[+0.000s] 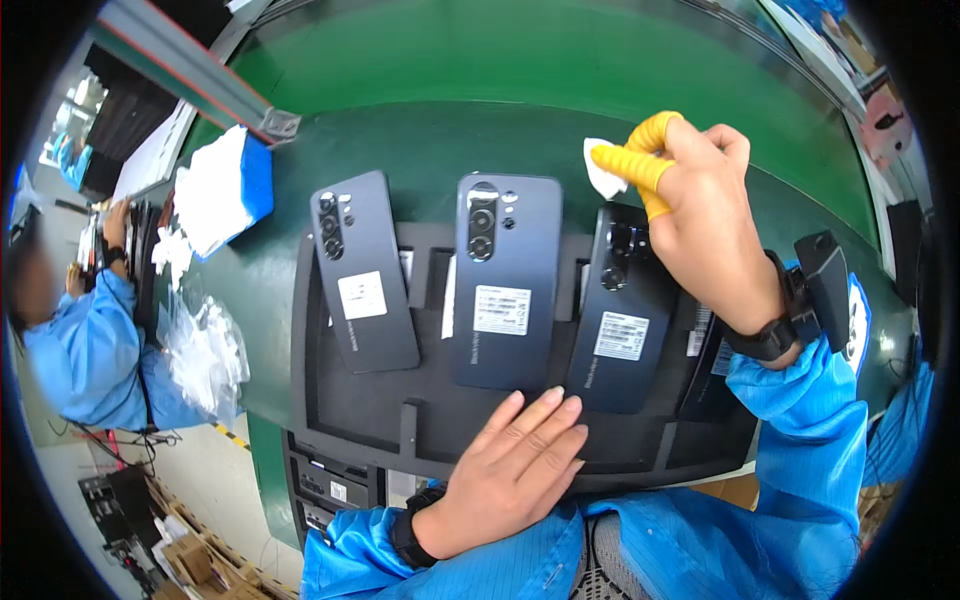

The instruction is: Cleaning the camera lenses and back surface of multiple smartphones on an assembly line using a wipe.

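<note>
Three dark smartphones lie face down across a black foam tray (360,420): a left phone (383,325), a middle phone (510,355) and a right phone (615,378). Each has a camera cluster at its far end and a white label. My right hand (690,190), with yellow finger covers, pinches a small white wiping cloth (603,175) just beyond the right phone's camera end. My left hand (510,475) is bare and flat, its fingers extended at the near ends of the middle and right phones. Its fingertips are close to the right phone's edge; contact is unclear.
Another dark phone (706,390) sits in the tray's right side. At the left are a blue box of white wipes (225,190) and a clear plastic bag (205,350). Below is another tray (335,485). A co-worker in blue (85,345) sits at far left.
</note>
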Available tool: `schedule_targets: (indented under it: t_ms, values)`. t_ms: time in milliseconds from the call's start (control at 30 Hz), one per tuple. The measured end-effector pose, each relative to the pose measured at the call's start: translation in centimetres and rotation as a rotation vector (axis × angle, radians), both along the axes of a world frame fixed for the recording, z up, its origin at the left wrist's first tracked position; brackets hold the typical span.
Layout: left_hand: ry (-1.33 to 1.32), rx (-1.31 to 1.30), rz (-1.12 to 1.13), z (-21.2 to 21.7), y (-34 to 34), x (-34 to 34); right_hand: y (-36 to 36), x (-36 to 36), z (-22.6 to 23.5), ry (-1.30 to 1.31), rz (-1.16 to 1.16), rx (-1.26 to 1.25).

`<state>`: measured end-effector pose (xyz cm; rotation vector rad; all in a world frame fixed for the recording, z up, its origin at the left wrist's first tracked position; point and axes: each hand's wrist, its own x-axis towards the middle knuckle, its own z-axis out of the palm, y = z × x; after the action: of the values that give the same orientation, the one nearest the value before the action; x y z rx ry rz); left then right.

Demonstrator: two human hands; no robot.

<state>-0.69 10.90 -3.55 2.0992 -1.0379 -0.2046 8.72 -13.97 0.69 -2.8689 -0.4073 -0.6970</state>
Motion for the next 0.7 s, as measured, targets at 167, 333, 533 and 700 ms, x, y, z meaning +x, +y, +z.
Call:
schedule_targets:
  t_ms: [167, 333, 533, 700]
  values:
    - [-0.097, 0.143, 0.185, 0.5, 2.1, 1.0, 3.1, 0.4, -1.7, 0.000, 0.177, -0.014]
    - [-0.115, 0.205, 0.234, -0.5, 2.1, 1.3, 6.3, 1.1, -3.9, -0.082, 0.335, -0.071]
    - [-0.122, 0.208, 0.242, -0.8, 2.3, 1.4, 6.7, 0.4, -3.6, -0.052, 0.331, -0.255]
    - [-0.093, 0.181, 0.252, -0.7, 2.2, 1.4, 5.9, -0.7, -3.3, 0.017, 0.216, -0.170]
